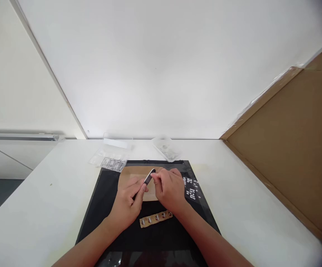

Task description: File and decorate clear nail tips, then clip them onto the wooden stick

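My left hand [127, 198] is closed around a narrow dark nail file [150, 178] with a rounded end and a pale edge. It points up and to the right. My right hand [170, 187] is curled, thumb and forefinger pinched together right beside the file's upper end. Whatever lies in that pinch is too small or hidden to make out. Beneath both hands lies a tan sheet [126, 172] with a lighter middle. Closer to me, a tan strip [153, 219] carries several small shiny pieces in a row, which look like false nails.
A black mat [161, 241] covers the middle of the white table [52, 207]. Small white pieces [191, 191] are scattered at its right. An open clear plastic box [113, 154] and a clear plastic bag [166, 148] sit at the back. Cardboard [289, 148] stands on the right.
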Demonstrator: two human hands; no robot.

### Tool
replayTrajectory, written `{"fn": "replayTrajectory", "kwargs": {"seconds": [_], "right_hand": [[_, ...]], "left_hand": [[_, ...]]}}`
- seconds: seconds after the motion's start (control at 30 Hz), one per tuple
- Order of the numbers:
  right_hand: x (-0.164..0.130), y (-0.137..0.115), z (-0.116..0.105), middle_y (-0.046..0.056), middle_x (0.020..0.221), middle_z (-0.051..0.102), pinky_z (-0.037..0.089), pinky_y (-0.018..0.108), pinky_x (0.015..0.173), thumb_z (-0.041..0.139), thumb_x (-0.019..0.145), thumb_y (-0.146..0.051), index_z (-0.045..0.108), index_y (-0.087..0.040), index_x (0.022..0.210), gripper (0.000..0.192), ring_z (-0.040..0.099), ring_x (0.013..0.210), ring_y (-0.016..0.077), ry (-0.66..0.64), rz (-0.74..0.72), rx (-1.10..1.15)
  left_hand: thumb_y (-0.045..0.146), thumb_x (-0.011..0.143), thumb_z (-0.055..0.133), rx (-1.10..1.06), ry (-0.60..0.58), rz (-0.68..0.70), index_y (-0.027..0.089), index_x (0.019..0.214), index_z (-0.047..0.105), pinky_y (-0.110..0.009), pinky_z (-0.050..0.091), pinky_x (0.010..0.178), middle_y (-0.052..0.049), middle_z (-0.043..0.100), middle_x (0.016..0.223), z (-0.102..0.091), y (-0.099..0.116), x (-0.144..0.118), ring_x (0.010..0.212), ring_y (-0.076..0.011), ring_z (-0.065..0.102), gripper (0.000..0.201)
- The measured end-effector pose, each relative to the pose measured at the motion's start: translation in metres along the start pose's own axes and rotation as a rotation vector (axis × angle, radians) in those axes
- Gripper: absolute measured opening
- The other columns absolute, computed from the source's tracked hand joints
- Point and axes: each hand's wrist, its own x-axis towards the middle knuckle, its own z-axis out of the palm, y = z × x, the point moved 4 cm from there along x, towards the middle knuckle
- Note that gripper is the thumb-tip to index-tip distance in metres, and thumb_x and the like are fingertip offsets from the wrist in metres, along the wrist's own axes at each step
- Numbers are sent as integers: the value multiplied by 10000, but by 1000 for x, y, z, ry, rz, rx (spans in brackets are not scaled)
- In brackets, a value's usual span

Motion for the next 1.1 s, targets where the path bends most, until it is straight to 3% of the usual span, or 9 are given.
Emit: {"fn": "replayTrajectory", "kwargs": {"seconds": [0.13, 0.27, 0.37, 0.57, 0.87, 1.1], "right_hand": [[-1, -5, 3, -5, 704, 637, 316, 361, 720, 474, 1071, -266, 474, -228, 819, 255, 550, 623, 154, -48, -46, 19], [-1, -5, 2, -3, 719, 650, 313, 355, 727, 469, 1075, -255, 486, -219, 828, 250, 568, 632, 151, -2, 0, 26], [0, -5, 4, -12, 698, 629, 312, 349, 721, 474, 1070, -262, 478, -217, 809, 264, 551, 617, 149, -65, -40, 64], [2, -6, 2, -17, 696, 621, 306, 351, 720, 476, 1065, -250, 475, -216, 818, 249, 535, 615, 148, -75, -27, 58], [2, -9, -3, -19, 698, 627, 300, 357, 722, 488, 1065, -236, 492, -215, 843, 223, 542, 614, 145, -48, -15, 76], [2, -14, -2, -26, 694, 623, 291, 357, 714, 482, 1067, -231, 503, -215, 841, 228, 549, 616, 139, -45, -23, 132]], "left_hand": [[247, 1065, 485, 14, 14, 10, 206, 862, 678, -306, 516, 730, -48, 706, 789, -1, 0, 0, 778, -191, 674, 283], [239, 1070, 478, 27, 10, 8, 187, 878, 676, -287, 496, 732, -40, 690, 760, -1, -2, -1, 786, -180, 660, 280], [239, 1075, 468, 33, 10, 4, 176, 835, 659, -276, 485, 724, -35, 673, 741, 0, -2, -3, 779, -173, 652, 314], [199, 1068, 475, 29, 28, 47, 172, 887, 667, -260, 502, 749, -43, 679, 844, -1, 1, -3, 815, -159, 663, 264], [115, 1050, 456, 179, 27, 184, 171, 1187, 667, -287, 504, 736, -69, 618, 933, 2, 3, -6, 820, -172, 602, 258], [106, 1051, 444, 248, 21, 201, 180, 1259, 637, -309, 536, 770, -81, 624, 974, 2, 1, -8, 851, -188, 608, 294]]}}
